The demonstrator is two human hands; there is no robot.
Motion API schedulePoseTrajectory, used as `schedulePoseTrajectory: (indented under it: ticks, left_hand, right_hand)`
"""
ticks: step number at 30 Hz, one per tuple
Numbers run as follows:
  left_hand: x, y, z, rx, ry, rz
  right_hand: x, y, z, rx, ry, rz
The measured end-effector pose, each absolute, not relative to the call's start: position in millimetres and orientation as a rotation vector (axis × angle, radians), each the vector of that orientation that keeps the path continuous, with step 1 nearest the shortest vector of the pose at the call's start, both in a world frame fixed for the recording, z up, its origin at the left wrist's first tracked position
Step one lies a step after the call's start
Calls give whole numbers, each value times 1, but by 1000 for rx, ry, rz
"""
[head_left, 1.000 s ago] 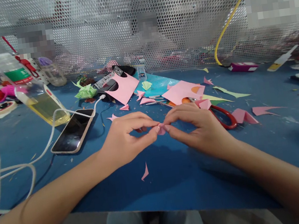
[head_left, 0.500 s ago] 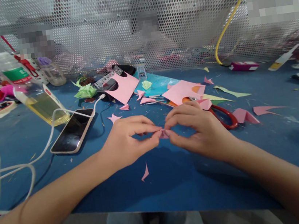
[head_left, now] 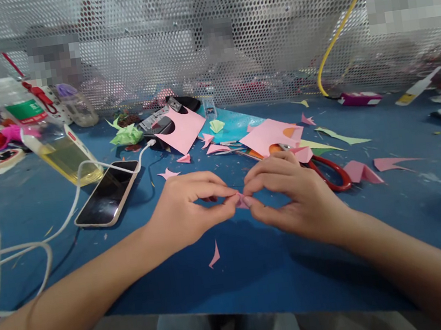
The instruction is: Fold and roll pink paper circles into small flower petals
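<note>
A small piece of pink paper [head_left: 241, 202] is pinched between my two hands above the blue table [head_left: 255, 279]. My left hand [head_left: 193, 207] grips its left side with thumb and forefinger. On the right side, the thumb and fingertips of my right hand [head_left: 295, 195] hold it too. Fingertips cover most of the piece, so its full shape is hidden. Below lies a thin pink paper scrap [head_left: 214, 255]. Red-handled scissors [head_left: 338, 179] rest just beyond my right hand, partly covered by it and by paper.
Cut pink sheets [head_left: 183, 129] and scraps lie at the back centre, near a blue sheet [head_left: 235, 122]. At left are a phone [head_left: 108, 193] with a white cable [head_left: 76, 197] and a bottle of yellow liquid [head_left: 67, 158]. Perforated metal panel [head_left: 267, 29] stands behind.
Both hands stay pinched on the pink paper. My right fingertips have shifted slightly, and the paper shows at a somewhat different angle between them.
</note>
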State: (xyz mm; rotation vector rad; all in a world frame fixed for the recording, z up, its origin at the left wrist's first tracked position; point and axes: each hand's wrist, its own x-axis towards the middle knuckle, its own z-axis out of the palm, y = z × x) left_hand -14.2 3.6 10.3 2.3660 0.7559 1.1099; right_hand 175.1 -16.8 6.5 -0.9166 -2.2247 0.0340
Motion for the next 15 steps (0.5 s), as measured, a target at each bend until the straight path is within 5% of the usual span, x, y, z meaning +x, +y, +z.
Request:
schedulePoseTrajectory:
  ticks: [15]
  left_hand:
    - [-15,2,13,2232,785,1028]
  right_hand:
    - [174,-18,7,-888,-2145,-26]
